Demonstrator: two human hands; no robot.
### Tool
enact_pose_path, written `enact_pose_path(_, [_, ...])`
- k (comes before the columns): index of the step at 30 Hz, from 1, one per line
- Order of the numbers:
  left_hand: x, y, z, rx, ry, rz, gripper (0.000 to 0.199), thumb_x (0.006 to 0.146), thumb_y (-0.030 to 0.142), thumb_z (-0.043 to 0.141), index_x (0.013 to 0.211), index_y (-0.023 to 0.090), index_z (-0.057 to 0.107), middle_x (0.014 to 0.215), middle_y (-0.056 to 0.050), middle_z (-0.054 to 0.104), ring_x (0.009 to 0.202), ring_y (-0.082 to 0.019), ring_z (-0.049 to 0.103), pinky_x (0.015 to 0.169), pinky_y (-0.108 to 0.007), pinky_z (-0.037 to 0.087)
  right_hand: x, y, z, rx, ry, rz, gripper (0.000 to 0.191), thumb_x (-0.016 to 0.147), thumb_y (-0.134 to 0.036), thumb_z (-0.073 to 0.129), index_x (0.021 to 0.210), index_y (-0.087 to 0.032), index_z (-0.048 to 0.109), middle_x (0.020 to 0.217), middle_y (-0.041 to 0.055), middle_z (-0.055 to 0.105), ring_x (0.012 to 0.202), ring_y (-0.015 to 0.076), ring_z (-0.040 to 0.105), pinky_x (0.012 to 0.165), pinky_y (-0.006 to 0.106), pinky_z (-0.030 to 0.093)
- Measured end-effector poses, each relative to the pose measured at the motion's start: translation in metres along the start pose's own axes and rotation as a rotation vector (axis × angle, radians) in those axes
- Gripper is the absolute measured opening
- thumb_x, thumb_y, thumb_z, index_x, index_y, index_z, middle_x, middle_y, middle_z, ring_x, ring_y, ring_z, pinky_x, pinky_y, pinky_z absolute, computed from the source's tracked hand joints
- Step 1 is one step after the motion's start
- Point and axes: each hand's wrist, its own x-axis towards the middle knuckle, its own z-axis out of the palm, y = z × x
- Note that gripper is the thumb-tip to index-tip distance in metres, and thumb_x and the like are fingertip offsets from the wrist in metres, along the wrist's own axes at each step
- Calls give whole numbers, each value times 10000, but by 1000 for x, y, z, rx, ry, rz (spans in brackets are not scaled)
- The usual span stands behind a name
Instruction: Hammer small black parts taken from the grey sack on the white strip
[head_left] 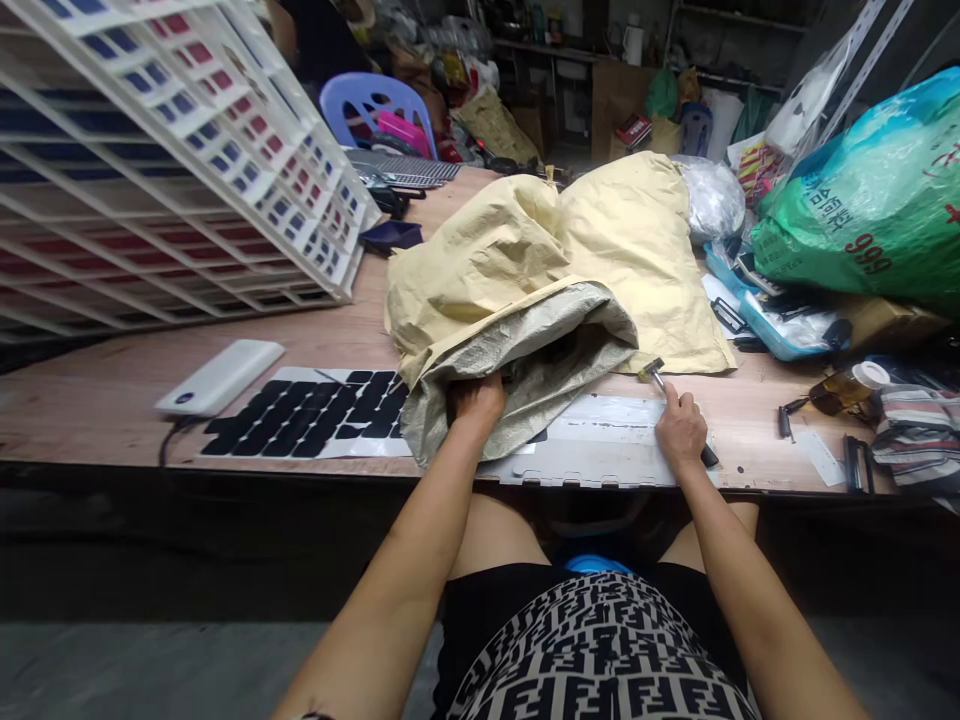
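Inside the open sack (480,270), the left hand (482,400) hides its fingers, so its grip I cannot tell, the right hand (681,430) clasps a small hammer (655,370), and left of both, the black pads (289,418) seem partly used.

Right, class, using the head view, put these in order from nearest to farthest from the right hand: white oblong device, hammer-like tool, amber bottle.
From the right hand:
1. Hammer-like tool: in its grip.
2. Amber bottle: off to the right.
3. White oblong device: far left, beyond the sack.
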Motion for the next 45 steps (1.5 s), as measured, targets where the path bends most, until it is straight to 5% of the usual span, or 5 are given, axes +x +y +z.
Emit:
enact_pose_path(4, [-9,4,1,-19,70,25,275,841,95,538,1076,126,677,978,-149,694,930,-307,650,828,-413,499,-1,0,0,-3,3,4,498,967,-189,402,1455,-255,472,997,89,552,810,200,522,664,289,357])
enact_pose_path(10, [-56,59,8,-605,340,562,127,811,152,606,929,192,631,957,-61,647,885,-192,624,832,-307,509,-1,-1,1,1,9,2,487,972,-186,398,1446,-257,483,999,87,553,811,197,521,667,286,356])
enact_pose_path(17, [-80,133,58,-830,-15,627,173,786,105,665,932,195,639,931,-25,693,920,-185,616,859,-320,500,-2,0,-1,16,-6,14,496,962,-196,409,1452,-242,474,1013,94,557,826,200,522,669,283,372])
enact_pose_path(35, [-61,131,86,-822,-51,566,156,794,198,716,944,194,755,964,-28,547,883,-151,570,819,-281,503,-58,13,-57,906,-211,172,497,933,-360,436,1351,-143,592,886,68,734,769,188,668,766,316,530])
enact_pose_path(45, [-62,134,81,-801,-45,586,103,826,189,684,904,207,750,949,-22,544,914,-157,565,890,-303,474,-77,2,-60,891,-91,61,496,947,-371,415,1352,-151,600,1068,120,736,900,210,697,893,371,549])
